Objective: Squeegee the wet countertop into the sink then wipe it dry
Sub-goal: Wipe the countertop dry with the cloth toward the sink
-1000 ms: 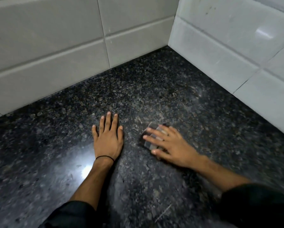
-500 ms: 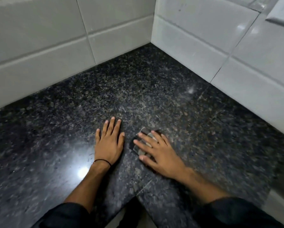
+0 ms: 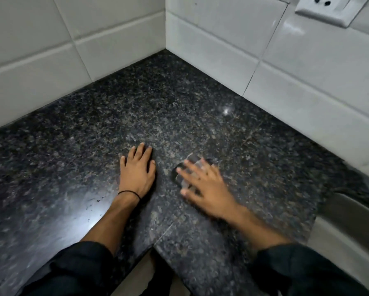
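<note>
Head view: the counter (image 3: 179,103) has a sheen and glare at lower left but no plain puddles, so I judge the job about midway, with drying still to do. The left hand (image 3: 137,169) lies flat at centre, fingers straight. The blurred right hand (image 3: 207,186) presses spread fingers on a small grey tool (image 3: 191,159); squeegee or cloth, I cannot tell. Only the rim of the sink (image 3: 354,212) shows at the right edge; its contents are hidden.

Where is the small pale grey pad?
Head view, right of centre: the small pale grey pad lies on the black speckled granite countertop under the right hand, beside the left hand.
</note>
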